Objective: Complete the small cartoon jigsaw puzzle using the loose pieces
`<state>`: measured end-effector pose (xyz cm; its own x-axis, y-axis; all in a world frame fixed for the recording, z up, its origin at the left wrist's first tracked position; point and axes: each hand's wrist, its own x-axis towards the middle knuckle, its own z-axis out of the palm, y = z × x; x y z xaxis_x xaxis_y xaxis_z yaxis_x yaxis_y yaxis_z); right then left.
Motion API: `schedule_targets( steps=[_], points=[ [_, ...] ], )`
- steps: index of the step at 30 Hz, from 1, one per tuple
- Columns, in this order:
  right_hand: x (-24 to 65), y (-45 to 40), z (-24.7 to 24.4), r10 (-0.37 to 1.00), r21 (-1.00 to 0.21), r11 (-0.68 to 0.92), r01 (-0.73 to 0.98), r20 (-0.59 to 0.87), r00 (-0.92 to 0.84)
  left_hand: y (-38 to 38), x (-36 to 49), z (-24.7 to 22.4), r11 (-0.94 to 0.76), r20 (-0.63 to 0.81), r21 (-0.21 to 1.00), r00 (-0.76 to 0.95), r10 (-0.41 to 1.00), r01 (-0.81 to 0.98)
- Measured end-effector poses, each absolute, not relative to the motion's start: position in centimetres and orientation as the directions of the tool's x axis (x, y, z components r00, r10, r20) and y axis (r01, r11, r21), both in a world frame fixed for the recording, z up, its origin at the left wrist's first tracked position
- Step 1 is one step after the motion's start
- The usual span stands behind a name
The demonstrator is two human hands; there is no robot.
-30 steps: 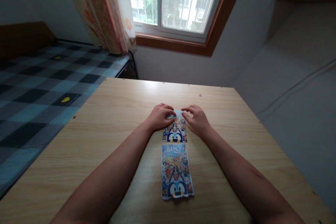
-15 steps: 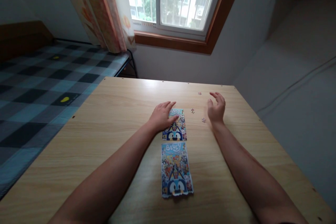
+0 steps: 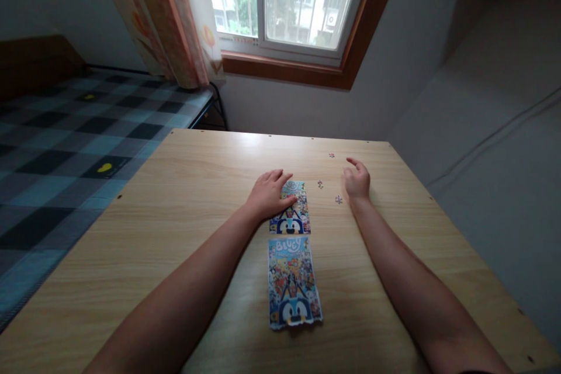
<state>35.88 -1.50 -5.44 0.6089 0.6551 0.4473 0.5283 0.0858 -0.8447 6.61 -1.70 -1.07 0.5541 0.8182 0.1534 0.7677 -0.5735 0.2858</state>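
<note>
My left hand (image 3: pixel 270 194) lies with fingers spread over the upper left part of a small Bluey jigsaw puzzle (image 3: pixel 291 225). Part of the puzzle is hidden under it. Nearer to me is a paper sheet (image 3: pixel 294 283) with the same Bluey picture and a ragged lower edge. Out to the right, my right hand (image 3: pixel 357 181) has its index finger stretched out and the other fingers curled; nothing shows in it. Three loose puzzle pieces are to its left: one at the far side (image 3: pixel 332 155), a middle piece (image 3: pixel 320 184) and a near piece (image 3: pixel 339 200).
The wooden table (image 3: pixel 197 187) has small dark holes along its edges. Left of it stands a bed with a checked cover (image 3: pixel 79 146). A curtain (image 3: pixel 170 17) and a barred window (image 3: pixel 302 6) are behind, and a cable (image 3: pixel 495 139) runs along the right wall.
My right hand has curled most of its fingers, leaving the index finger out. My left hand stays on the puzzle. The view has shifted slightly.
</note>
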Motion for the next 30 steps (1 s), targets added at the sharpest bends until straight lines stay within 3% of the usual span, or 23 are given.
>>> schedule_targets(
  steps=[14,19,24,30],
  points=[
    [36.5,-0.6,-5.7,0.795,-0.714,-0.172,0.678,0.306,0.524,-1.1,6.5,-1.8,-0.604,0.198,0.288,0.571,0.797,0.743],
    [36.6,0.6,-4.7,0.867,-0.536,-0.303,0.788,0.189,0.462,-1.2,6.8,-1.6,-0.593,0.178,0.296,0.567,0.804,0.749],
    [36.6,2.4,-3.9,0.922,-0.332,-0.321,0.887,0.107,0.373,-1.2,6.9,-1.7,-0.601,0.177,0.271,0.574,0.799,0.752],
    [36.5,3.9,-3.6,0.937,-0.228,-0.332,0.915,0.036,0.348,-1.3,7.0,-1.5,-0.588,0.154,0.258,0.568,0.809,0.767]
  ],
)
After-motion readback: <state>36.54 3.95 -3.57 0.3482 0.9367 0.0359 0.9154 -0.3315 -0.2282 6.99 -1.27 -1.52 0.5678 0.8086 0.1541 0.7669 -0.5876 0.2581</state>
